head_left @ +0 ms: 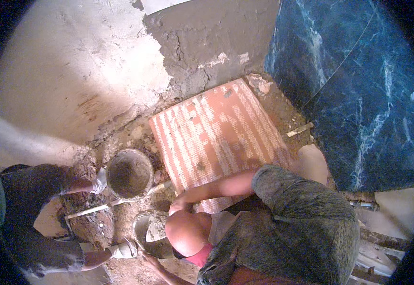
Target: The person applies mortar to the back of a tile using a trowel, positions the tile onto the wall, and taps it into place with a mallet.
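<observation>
Neither of my hands is in view. At the left, a co-worker in dark sleeves has one white-gloved hand [99,181] against the side of a round mortar bucket [153,167]. That person's other gloved hand [123,250] is at the rim of a second bucket [142,227]; what it holds, if anything, I cannot make out. A pale wedge-shaped piece [156,230] shows inside this bucket. Another person in a grey shirt [302,223] bends over it from the right, with a bare hand [152,262] close to its lower side.
A large orange slab [216,128] with pale textured stripes lies behind the bent person. A long pale strip [90,210] crosses the rough ground by the buckets. Wet grey mortar [211,38] coats the back wall; blue veined panels [359,95] cover the right one.
</observation>
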A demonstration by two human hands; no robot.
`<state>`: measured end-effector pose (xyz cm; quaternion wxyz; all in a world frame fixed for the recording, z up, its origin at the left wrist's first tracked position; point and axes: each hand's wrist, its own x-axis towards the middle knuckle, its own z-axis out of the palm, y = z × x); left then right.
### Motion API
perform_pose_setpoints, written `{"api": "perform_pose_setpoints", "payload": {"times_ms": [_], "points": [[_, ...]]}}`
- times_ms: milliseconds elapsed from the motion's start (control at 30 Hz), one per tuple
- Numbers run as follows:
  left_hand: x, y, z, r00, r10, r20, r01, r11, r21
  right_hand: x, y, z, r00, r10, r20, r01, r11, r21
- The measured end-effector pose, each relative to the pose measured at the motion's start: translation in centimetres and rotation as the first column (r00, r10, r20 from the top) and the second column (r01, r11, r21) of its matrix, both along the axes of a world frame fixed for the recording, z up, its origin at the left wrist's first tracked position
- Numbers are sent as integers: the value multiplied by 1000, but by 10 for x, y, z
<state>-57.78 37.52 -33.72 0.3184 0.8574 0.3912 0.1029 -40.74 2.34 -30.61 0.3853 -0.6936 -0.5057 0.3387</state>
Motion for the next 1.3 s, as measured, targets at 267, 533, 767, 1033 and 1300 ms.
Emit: {"api": "perform_pose_setpoints", "payload": {"times_ms": [267, 533, 767, 1033, 1300], "points": [[-5, -2, -46, 949, 169, 265, -133, 980, -148, -4, -24, 17, 972, -74, 221, -29, 902, 431], [0, -63, 21, 942, 211, 262, -120, 938, -325, 13, -78, 136, 935, 74, 346, 159, 786, -598], [-1, -65, 11, 925, 273, 263, -178, 926, -332, 4, -76, 180, 875, -63, 481, 288, 864, -412], [13, -109, 45, 884, 217, 413, 18, 868, -495, -3, -60, 119, 723, 67, 688, 227, 917, -327], [33, -150, 52, 911, 134, 390, 47, 906, -421, -9, -37, 8, 687, -334, 646, 195, 940, 279]]}}
